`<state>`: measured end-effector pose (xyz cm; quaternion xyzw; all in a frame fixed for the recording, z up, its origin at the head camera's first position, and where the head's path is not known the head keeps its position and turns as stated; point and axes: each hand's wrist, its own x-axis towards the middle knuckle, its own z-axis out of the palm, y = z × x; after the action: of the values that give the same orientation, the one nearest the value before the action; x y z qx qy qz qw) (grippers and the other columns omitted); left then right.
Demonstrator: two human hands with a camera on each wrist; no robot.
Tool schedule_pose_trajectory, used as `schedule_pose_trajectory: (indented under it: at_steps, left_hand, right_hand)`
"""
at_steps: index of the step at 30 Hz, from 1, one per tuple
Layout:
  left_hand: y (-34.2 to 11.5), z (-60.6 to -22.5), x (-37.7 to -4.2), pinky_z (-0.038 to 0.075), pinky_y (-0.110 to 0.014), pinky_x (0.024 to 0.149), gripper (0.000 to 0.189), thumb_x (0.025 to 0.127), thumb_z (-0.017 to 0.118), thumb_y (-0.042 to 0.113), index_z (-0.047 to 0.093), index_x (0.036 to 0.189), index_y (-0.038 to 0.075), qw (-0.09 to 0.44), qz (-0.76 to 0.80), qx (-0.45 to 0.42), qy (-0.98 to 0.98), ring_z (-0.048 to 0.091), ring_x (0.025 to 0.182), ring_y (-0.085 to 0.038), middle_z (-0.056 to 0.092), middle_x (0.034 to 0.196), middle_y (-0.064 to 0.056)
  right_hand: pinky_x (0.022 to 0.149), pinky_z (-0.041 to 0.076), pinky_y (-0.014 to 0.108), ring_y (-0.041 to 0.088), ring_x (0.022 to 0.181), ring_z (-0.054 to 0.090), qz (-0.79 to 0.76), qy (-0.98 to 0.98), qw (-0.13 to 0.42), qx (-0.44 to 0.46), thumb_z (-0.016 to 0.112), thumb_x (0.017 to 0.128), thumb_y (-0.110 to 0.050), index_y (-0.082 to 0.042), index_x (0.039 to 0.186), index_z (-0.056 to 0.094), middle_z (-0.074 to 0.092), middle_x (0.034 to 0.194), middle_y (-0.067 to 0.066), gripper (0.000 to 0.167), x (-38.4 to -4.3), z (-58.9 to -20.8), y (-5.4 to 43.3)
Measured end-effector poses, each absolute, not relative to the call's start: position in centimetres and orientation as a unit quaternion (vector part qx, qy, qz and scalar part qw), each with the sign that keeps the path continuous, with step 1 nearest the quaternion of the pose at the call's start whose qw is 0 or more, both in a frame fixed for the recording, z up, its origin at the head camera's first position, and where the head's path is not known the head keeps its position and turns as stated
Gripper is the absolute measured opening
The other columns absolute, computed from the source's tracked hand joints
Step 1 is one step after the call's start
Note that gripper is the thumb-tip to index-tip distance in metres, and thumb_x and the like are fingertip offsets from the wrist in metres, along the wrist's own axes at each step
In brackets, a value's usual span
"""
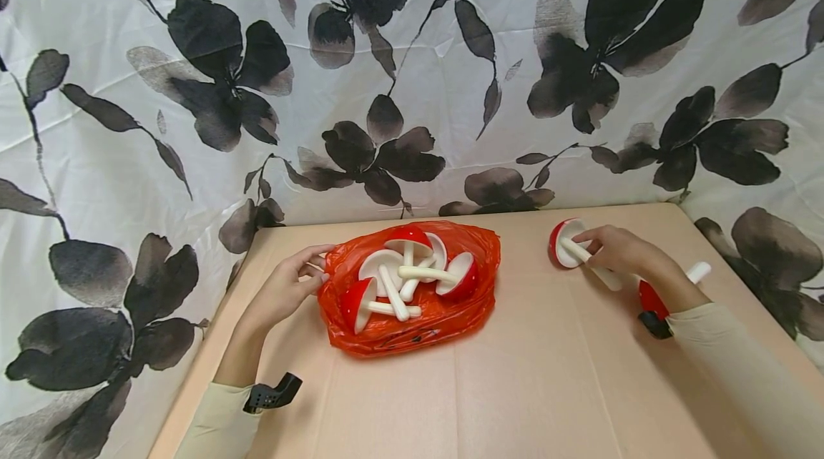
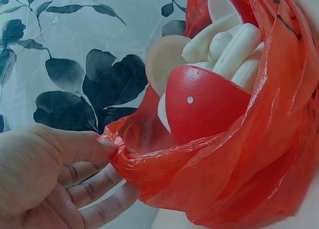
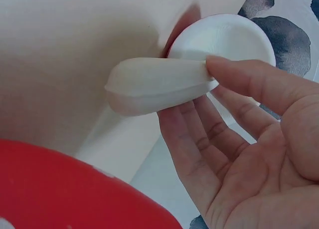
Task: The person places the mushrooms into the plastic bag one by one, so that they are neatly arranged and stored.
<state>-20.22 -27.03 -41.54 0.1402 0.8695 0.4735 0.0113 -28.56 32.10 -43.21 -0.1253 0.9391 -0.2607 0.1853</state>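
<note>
My left hand (image 1: 283,294) is at the left side of a red plastic bag (image 1: 453,323). In the left wrist view, its thumb and finger pinch the bag's gathered rim (image 2: 113,145). Several toy mushrooms with red caps and white stems lie in the bag's opening, one red cap (image 2: 204,104) nearest that hand. Far to the right of the bag, my right hand (image 1: 621,252) holds another toy mushroom (image 1: 561,244). Its thumb and fingers grip the pale stem (image 3: 154,87), and the cap's white underside (image 3: 234,39) shows behind the fingers.
A further toy mushroom (image 1: 651,300) lies beneath my right wrist, partly hidden by the arm. The light wooden table (image 1: 528,373) extends between the hands and towards me. A white cloth (image 1: 476,94) with dark flowers hangs behind the table and shows along both sides.
</note>
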Motion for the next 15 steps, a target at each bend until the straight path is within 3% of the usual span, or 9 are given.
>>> schedule_pose_trajectory:
  at_steps: [7,15]
  left_hand:
    - [-26.9,-41.6,-20.2,0.061,-0.032,0.073,0.048,0.097,0.061,-0.002,0.056,0.143,0.010,0.009,0.465,0.137,0.874,0.066,0.097,-0.032,0.064,0.112,-0.018]
    - [-25.6,-39.6,-19.0,0.062,-0.038,0.074,0.046,0.095,0.057,-0.009,0.054,0.140,-0.001,0.013,0.460,0.134,0.878,0.065,0.096,-0.041,0.062,0.110,-0.027]
  right_hand:
    - [0.073,0.060,0.044,0.029,0.088,0.064,-0.278,0.932,0.191,-0.133,0.069,0.090,-0.002,0.010,0.139,0.050,0.066,0.108,0.026,0.054,-28.5,-43.2,31.9]
    - [0.076,0.061,0.044,0.028,0.089,0.064,-0.310,0.916,0.209,-0.144,0.066,0.090,0.001,0.015,0.140,0.046,0.064,0.112,0.031,0.056,-28.4,-43.2,32.0]
